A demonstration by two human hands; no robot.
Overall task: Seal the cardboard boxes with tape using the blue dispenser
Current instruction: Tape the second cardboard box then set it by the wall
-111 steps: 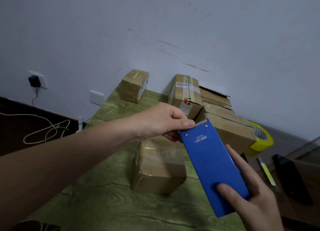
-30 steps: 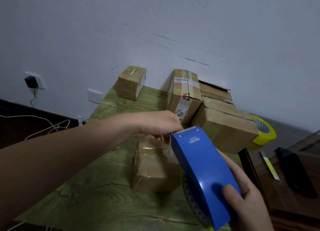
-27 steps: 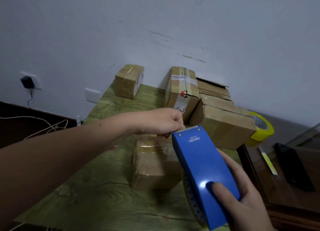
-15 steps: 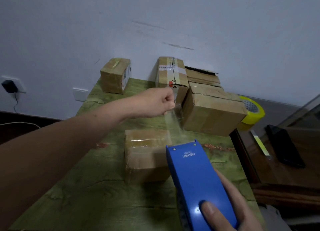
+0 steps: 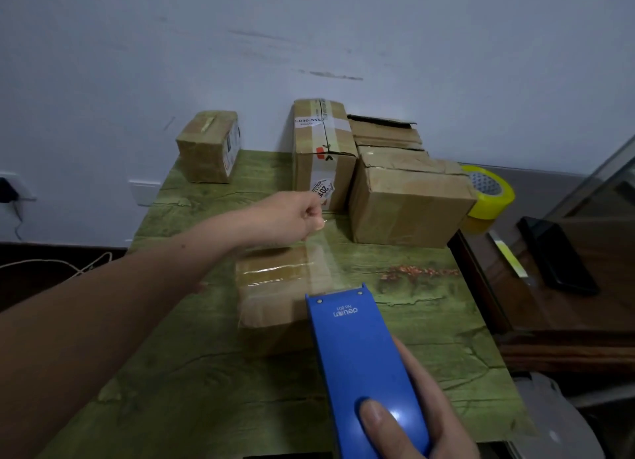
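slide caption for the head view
Left hand pinches clear tape stretched from the blue dispenser gripped by the right hand, above a cardboard box.

"deli No 801" on blue dispenser [image 5: 360, 355]

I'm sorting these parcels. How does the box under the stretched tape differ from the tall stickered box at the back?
The near box lies low and flat; the tall box stands upright and higher. The near box is glossy with clear tape and shows no sticker; the tall box carries white stickers. Both are brown cardboard.
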